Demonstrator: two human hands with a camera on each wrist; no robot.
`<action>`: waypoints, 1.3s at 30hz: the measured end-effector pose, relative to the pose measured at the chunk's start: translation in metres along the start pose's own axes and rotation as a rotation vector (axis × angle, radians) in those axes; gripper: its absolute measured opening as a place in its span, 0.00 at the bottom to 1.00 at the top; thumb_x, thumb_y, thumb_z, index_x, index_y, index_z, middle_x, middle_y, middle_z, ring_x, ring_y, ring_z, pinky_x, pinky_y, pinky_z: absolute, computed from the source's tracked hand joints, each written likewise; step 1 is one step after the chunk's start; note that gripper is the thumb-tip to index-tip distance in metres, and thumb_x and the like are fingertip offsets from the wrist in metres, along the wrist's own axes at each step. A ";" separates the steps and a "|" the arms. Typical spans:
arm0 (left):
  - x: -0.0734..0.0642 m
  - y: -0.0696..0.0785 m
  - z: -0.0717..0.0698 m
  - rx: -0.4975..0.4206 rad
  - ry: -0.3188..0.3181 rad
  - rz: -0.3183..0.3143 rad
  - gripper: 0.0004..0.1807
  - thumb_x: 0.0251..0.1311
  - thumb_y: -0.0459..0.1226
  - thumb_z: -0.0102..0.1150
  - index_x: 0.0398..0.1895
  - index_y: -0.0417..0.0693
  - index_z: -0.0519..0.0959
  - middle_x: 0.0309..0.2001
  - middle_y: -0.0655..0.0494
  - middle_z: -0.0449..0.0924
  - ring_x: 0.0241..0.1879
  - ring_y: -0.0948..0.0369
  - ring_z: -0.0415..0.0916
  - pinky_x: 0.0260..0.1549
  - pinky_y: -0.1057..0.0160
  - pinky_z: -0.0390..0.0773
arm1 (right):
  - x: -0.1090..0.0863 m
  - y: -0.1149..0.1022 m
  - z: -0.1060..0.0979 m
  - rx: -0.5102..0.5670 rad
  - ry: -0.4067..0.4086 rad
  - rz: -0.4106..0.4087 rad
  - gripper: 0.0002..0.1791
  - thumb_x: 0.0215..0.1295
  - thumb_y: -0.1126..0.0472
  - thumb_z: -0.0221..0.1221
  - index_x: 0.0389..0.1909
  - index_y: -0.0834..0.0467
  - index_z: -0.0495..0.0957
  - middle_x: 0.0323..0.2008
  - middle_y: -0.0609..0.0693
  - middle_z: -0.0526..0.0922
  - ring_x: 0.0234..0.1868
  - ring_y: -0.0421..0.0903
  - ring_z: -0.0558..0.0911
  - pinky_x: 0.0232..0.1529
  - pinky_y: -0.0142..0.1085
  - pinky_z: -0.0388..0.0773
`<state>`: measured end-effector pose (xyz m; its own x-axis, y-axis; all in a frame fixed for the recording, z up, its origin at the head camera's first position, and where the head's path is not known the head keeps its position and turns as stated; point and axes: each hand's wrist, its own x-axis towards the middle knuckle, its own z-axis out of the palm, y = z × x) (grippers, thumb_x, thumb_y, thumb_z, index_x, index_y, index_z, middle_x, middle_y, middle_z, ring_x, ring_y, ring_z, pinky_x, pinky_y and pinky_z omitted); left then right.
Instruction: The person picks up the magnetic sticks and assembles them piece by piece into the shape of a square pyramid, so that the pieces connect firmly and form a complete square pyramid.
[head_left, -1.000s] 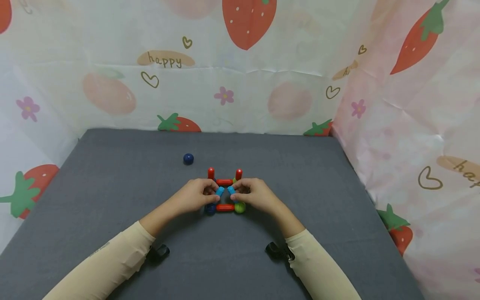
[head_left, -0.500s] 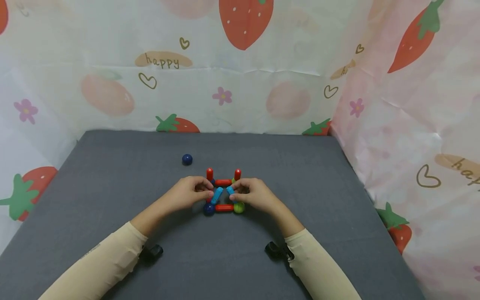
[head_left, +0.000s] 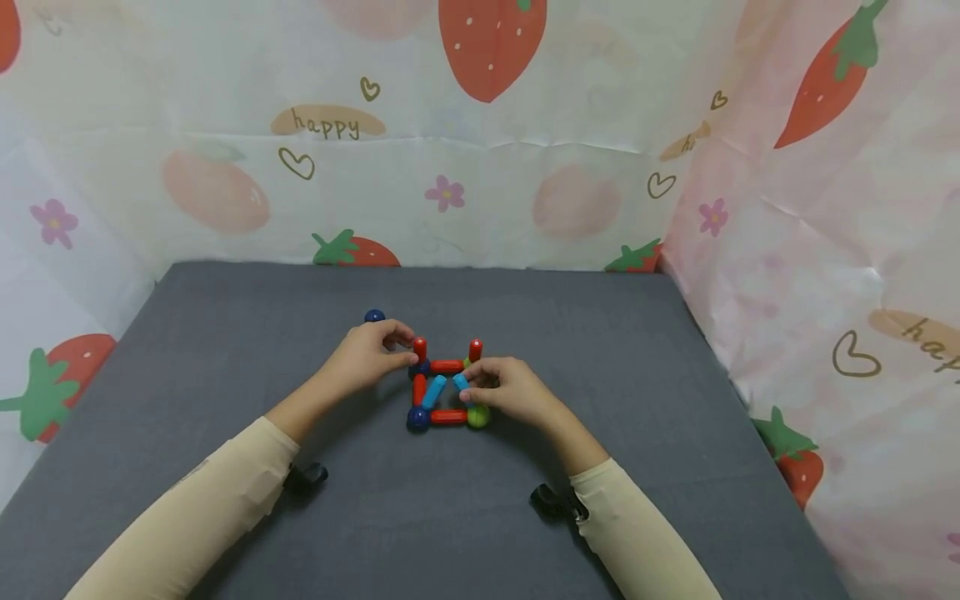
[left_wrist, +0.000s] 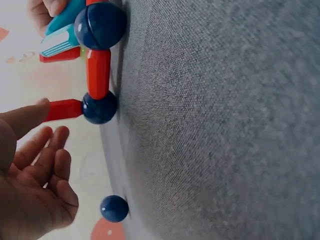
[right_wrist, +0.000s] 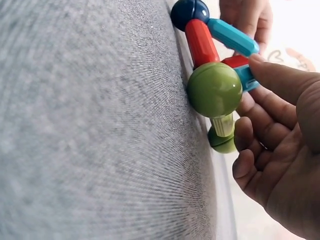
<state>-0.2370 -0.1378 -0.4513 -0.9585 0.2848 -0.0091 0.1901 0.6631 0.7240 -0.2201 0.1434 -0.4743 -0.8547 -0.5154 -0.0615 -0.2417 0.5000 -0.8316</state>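
A frame of magnetic building sticks and balls sits on the table, with red sticks (head_left: 448,417), a front dark blue ball (head_left: 417,418) and a green ball (head_left: 478,417). My left hand (head_left: 372,354) is at the back left corner, fingers partly bent, fingertips right beside an upright red stick (head_left: 420,349). In the left wrist view the thumb overlaps that stick's end (left_wrist: 62,110). A light blue stick (head_left: 433,392) leans inward from the front blue ball, untouched. My right hand (head_left: 513,387) pinches another light blue stick (right_wrist: 246,77) above the front green ball (right_wrist: 215,90).
A loose dark blue ball (head_left: 374,316) lies behind the left hand. Another upright red stick (head_left: 476,349) stands at the back right corner. The grey table (head_left: 637,358) meets a strawberry-print cloth (head_left: 487,208) at the back and sides.
My left hand has let go of the left light blue stick, which stays leaning, and moved back to the upright red stick. The right hand stays at its stick.
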 end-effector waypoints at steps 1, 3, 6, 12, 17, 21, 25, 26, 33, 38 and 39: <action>0.002 -0.001 0.001 -0.003 -0.002 0.005 0.17 0.66 0.46 0.68 0.56 0.53 0.82 0.53 0.52 0.84 0.55 0.50 0.76 0.49 0.50 0.79 | 0.000 0.000 0.000 -0.001 0.000 0.001 0.14 0.67 0.49 0.69 0.49 0.49 0.86 0.39 0.44 0.86 0.41 0.43 0.83 0.43 0.39 0.81; 0.004 -0.002 0.002 -0.007 -0.005 0.022 0.17 0.66 0.45 0.69 0.55 0.54 0.82 0.53 0.52 0.84 0.55 0.49 0.76 0.48 0.50 0.79 | 0.000 0.001 0.000 -0.002 0.000 0.000 0.14 0.67 0.49 0.69 0.49 0.49 0.86 0.39 0.44 0.86 0.41 0.43 0.83 0.43 0.38 0.81; 0.008 -0.002 0.004 -0.012 -0.008 0.035 0.17 0.66 0.46 0.69 0.55 0.56 0.82 0.52 0.53 0.83 0.54 0.50 0.76 0.47 0.50 0.79 | -0.001 0.001 -0.001 0.000 0.000 -0.006 0.13 0.66 0.50 0.69 0.49 0.49 0.86 0.38 0.44 0.86 0.40 0.43 0.82 0.42 0.39 0.81; 0.009 -0.004 0.007 -0.010 -0.012 0.042 0.15 0.67 0.45 0.68 0.53 0.55 0.83 0.49 0.55 0.82 0.52 0.53 0.75 0.47 0.52 0.78 | -0.001 -0.002 -0.004 -0.007 -0.004 -0.012 0.13 0.68 0.50 0.68 0.49 0.48 0.86 0.39 0.43 0.86 0.41 0.44 0.82 0.42 0.39 0.81; 0.009 -0.004 0.008 -0.006 -0.009 0.065 0.14 0.67 0.44 0.68 0.53 0.52 0.83 0.49 0.55 0.82 0.50 0.54 0.76 0.47 0.52 0.78 | -0.005 -0.006 -0.013 -0.020 0.028 -0.020 0.16 0.68 0.51 0.67 0.53 0.51 0.85 0.41 0.44 0.86 0.42 0.44 0.82 0.42 0.40 0.80; 0.011 -0.003 0.008 0.005 -0.012 0.075 0.12 0.67 0.44 0.68 0.51 0.54 0.83 0.48 0.55 0.82 0.50 0.54 0.76 0.46 0.53 0.78 | -0.007 -0.008 -0.025 -0.041 0.072 -0.029 0.17 0.69 0.52 0.67 0.54 0.55 0.85 0.41 0.45 0.86 0.41 0.46 0.80 0.39 0.41 0.78; 0.014 -0.002 0.010 0.015 -0.014 0.065 0.11 0.67 0.44 0.68 0.49 0.56 0.83 0.48 0.55 0.82 0.50 0.54 0.75 0.46 0.53 0.78 | -0.004 -0.009 -0.037 -0.085 0.127 -0.029 0.15 0.69 0.52 0.67 0.52 0.54 0.85 0.40 0.44 0.86 0.39 0.46 0.79 0.38 0.41 0.77; 0.014 -0.001 0.010 0.016 -0.015 0.062 0.11 0.67 0.44 0.68 0.49 0.56 0.83 0.48 0.55 0.82 0.50 0.54 0.75 0.47 0.53 0.78 | -0.003 -0.008 -0.040 -0.095 0.140 -0.028 0.15 0.69 0.53 0.67 0.52 0.54 0.85 0.40 0.44 0.85 0.39 0.46 0.79 0.38 0.40 0.77; 0.015 0.001 0.012 0.016 -0.021 0.065 0.11 0.66 0.42 0.68 0.50 0.53 0.83 0.47 0.54 0.82 0.49 0.54 0.75 0.48 0.53 0.77 | 0.010 -0.006 -0.048 -0.141 0.175 0.001 0.16 0.68 0.53 0.68 0.53 0.54 0.85 0.41 0.45 0.86 0.40 0.45 0.80 0.39 0.40 0.78; 0.015 0.003 0.013 0.045 -0.026 0.105 0.12 0.67 0.41 0.68 0.51 0.52 0.84 0.47 0.54 0.83 0.48 0.54 0.75 0.47 0.52 0.77 | 0.019 -0.005 -0.047 -0.151 0.158 -0.005 0.15 0.66 0.56 0.70 0.53 0.48 0.85 0.46 0.44 0.86 0.42 0.46 0.79 0.40 0.40 0.77; 0.015 0.003 0.013 0.051 -0.027 0.113 0.11 0.67 0.41 0.68 0.50 0.52 0.84 0.47 0.54 0.83 0.48 0.53 0.75 0.47 0.52 0.77 | 0.020 -0.005 -0.046 -0.153 0.152 -0.008 0.15 0.66 0.57 0.70 0.53 0.47 0.85 0.47 0.44 0.87 0.42 0.46 0.79 0.39 0.40 0.77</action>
<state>-0.2482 -0.1222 -0.4577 -0.9244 0.3778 0.0520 0.3083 0.6601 0.6850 -0.2577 0.1629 -0.4460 -0.9090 -0.4149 0.0387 -0.3062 0.6020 -0.7375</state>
